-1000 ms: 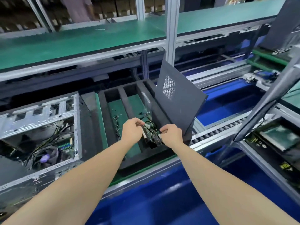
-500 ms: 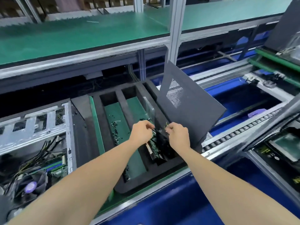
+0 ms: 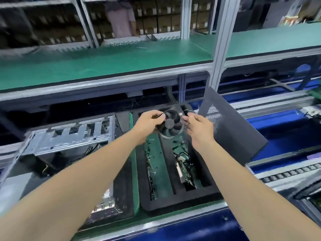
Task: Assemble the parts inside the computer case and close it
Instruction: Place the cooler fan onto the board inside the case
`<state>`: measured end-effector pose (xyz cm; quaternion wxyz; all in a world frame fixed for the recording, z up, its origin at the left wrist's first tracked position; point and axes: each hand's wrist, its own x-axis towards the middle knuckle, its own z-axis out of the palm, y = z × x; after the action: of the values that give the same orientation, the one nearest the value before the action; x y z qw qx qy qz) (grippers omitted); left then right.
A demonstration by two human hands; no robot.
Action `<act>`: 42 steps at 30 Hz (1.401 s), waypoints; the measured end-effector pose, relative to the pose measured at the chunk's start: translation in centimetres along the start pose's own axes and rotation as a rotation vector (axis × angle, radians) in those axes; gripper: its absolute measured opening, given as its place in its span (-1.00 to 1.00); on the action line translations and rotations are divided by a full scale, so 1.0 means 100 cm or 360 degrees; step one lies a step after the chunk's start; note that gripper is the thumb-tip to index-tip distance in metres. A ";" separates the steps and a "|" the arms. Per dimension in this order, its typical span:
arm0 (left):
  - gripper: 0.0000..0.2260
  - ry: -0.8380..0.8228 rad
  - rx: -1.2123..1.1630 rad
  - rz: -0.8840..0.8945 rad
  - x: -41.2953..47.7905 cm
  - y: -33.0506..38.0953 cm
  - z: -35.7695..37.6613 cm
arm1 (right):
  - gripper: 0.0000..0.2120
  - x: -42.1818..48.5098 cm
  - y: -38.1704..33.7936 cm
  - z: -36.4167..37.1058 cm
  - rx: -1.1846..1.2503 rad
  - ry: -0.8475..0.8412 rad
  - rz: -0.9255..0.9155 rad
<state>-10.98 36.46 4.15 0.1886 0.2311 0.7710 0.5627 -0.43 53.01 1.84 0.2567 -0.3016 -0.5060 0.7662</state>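
Note:
A round black cooling fan (image 3: 171, 124) is held up above the black foam tray (image 3: 173, 204). My left hand (image 3: 148, 121) grips the fan's left edge, and my right hand (image 3: 198, 123) pinches its thin wires on the right. The open silver computer case (image 3: 69, 136) lies to the left with cables inside. A dark side panel (image 3: 231, 126) with a mesh vent leans at the tray's right edge. A circuit board (image 3: 184, 171) with cables lies in one tray slot.
A green shelf (image 3: 104, 61) runs across above the work area, carried by a metal post (image 3: 224, 40). Roller rails (image 3: 286, 173) and blue surfaces lie to the right. A person stands by shelves of boxes at the back.
Both hands have risen from the tray slot and now hold a black fan above the tray. The camera has tilted up and the case appears nearer the centre.

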 end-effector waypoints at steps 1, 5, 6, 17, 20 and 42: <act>-0.89 0.0041 -0.0007 -0.0007 -0.010 0.005 -0.018 | -0.89 -0.007 -0.001 0.012 0.0117 -0.0062 0.0031; -0.88 0.0261 -0.0050 -0.0060 -0.059 0.013 -0.088 | -0.87 -0.037 -0.002 0.064 0.0308 -0.0291 0.0117; -0.89 0.0323 -0.0041 -0.0089 -0.072 0.013 -0.105 | -0.85 -0.045 -0.001 0.077 0.0332 -0.0356 0.0139; -0.78 0.0374 -0.1104 -0.0953 -0.184 -0.010 -0.239 | -0.78 -0.144 0.015 0.208 0.0554 -0.1255 0.0348; -0.51 -0.0008 -0.1354 -0.0859 -0.199 -0.028 -0.271 | -0.69 -0.158 0.022 0.235 0.0602 -0.1085 0.0339; -0.50 -0.0350 0.1353 -0.0025 -0.140 -0.071 -0.350 | -0.88 -0.160 0.077 0.225 -0.1418 -0.0629 -0.0297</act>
<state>-19.75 -0.69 8.21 0.1619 0.3408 0.9111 0.1661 -6.43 25.14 4.80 0.0695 -0.1845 -0.8482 0.4916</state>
